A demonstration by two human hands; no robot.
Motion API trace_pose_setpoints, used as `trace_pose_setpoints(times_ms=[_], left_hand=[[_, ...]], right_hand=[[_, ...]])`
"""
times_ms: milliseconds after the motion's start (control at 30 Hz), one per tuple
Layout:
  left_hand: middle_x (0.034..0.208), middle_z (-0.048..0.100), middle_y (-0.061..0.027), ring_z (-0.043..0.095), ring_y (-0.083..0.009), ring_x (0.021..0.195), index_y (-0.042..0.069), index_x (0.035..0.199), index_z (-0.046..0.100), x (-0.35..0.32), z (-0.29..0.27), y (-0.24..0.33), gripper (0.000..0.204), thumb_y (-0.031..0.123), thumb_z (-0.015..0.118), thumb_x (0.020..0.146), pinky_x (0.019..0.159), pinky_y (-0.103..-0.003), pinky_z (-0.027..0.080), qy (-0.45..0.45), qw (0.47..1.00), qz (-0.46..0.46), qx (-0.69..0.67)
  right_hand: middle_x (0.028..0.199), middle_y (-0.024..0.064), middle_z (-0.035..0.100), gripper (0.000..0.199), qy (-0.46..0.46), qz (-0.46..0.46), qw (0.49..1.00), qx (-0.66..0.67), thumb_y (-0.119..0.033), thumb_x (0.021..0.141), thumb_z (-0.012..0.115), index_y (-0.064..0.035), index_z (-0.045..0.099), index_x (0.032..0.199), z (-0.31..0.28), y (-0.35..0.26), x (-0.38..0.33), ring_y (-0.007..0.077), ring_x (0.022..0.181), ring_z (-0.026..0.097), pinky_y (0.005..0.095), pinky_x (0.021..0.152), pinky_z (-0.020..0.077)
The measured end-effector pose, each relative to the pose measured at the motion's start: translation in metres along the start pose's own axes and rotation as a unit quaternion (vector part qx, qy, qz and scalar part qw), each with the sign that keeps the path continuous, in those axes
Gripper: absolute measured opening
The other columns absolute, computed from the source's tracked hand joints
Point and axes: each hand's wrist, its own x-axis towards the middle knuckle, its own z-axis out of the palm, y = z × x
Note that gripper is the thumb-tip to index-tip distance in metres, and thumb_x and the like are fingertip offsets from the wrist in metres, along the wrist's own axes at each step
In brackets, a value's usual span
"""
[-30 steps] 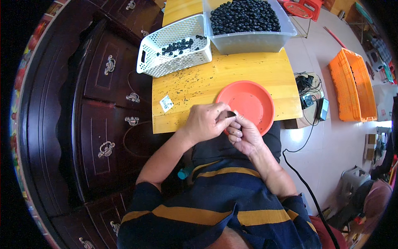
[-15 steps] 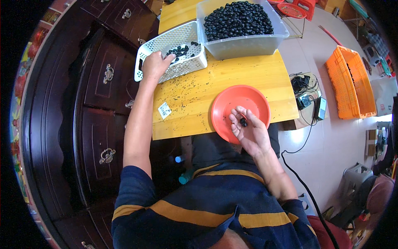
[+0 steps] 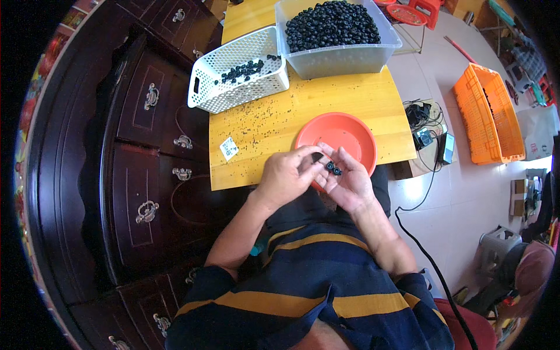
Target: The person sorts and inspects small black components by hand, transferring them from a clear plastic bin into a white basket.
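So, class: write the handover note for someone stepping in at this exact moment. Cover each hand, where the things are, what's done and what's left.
Left hand: fingertips pinch one small black piece at the near rim of the orange dish.
Right hand: palm up, two small black pieces resting on its fingers.
Clear tub: heaped with black pieces, at the far edge of the yellow table.
White basket: left of the tub, holds a few pieces.
Done: few pieces in basket. Left: the tub's heap.

Dark wood cabinet (image 3: 140,151) at left w/ brass handles, orange crate (image 3: 487,116) on floor far right, black cables & adapter (image 3: 434,143) nr table edge, small paper tag (image 3: 229,149) on yellow tabletop (image 3: 350,96)
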Motion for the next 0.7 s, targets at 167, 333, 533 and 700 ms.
trace_pose_setpoints(times_ms=[167,333,533,700], left_hand=[[0.082,0.071,-0.0135,0.071,-0.0344,0.076,0.009,0.116,0.071,-0.010,0.018,0.000,0.035,0.023,0.077,0.084,0.067,-0.045,0.057,-0.039,0.992,0.041,0.115],[0.077,0.070,-0.0116,0.070,-0.0326,0.071,0.009,0.112,0.072,-0.014,0.025,-0.006,0.033,0.019,0.079,0.081,0.064,-0.042,0.056,-0.026,0.987,0.082,0.132],[0.068,0.065,-0.0077,0.065,-0.0182,0.059,0.007,0.109,0.072,-0.006,0.008,0.002,0.025,0.011,0.076,0.084,0.058,-0.032,0.051,-0.013,0.996,0.054,0.065],[0.065,0.062,-0.0051,0.060,-0.0125,0.057,0.006,0.111,0.072,-0.002,-0.008,0.001,0.025,0.008,0.074,0.086,0.057,-0.029,0.049,-0.056,0.997,0.019,0.048]], right_hand=[[0.137,0.0217,0.060,0.042,0.006,0.002,1.000,0.001,-0.027,0.109,0.045,0.0057,0.057,0.132,0.008,0.008,-0.005,0.0310,0.132,0.054,0.0437,0.117,0.0402],[0.139,0.0210,0.059,0.041,-0.010,-0.008,1.000,-0.016,-0.025,0.108,0.046,0.0054,0.056,0.134,0.001,0.011,-0.006,0.0308,0.131,0.055,0.0444,0.116,0.0420],[0.124,0.0144,0.064,0.037,0.004,-0.017,0.998,-0.063,-0.027,0.107,0.050,0.0000,0.058,0.131,0.001,0.010,-0.008,0.0254,0.118,0.061,0.0408,0.103,0.0506],[0.088,-0.0001,0.061,0.027,-0.053,0.018,0.979,-0.198,-0.031,0.106,0.056,-0.0083,0.063,0.119,-0.009,0.003,-0.009,0.0107,0.074,0.058,0.0256,0.064,0.0489]])
